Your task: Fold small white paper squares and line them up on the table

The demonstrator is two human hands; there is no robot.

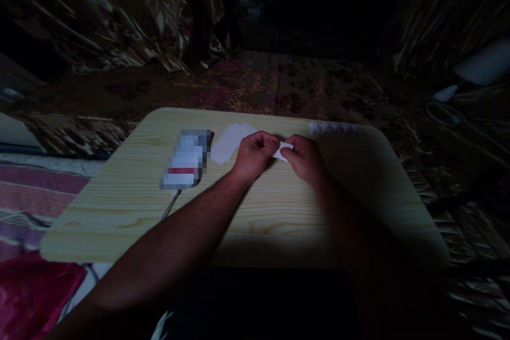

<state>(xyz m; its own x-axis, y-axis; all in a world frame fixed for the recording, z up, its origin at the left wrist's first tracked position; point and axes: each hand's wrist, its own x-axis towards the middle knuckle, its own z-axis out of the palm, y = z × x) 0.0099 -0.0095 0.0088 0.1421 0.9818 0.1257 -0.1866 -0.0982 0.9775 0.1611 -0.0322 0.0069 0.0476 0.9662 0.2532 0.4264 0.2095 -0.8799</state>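
Both my hands meet over the far middle of a light wooden table (pixel 279 218). My left hand (pixel 253 154) and my right hand (pixel 305 158) are both closed in a pinch on a small white piece of paper (pixel 283 150) held between them, just above the tabletop. A stack of white paper sheets (pixel 229 142) lies on the table right behind my left hand. A row of small white folded paper pieces (pixel 332 127) lies along the far edge, beyond my right hand.
A blurred-out flat object (pixel 186 159) lies left of the sheets, with a cable (pixel 171 206) running from it toward the near edge. Patterned rugs and dark curtains surround the table. A red cloth (pixel 32 292) is at the lower left. The room is dim.
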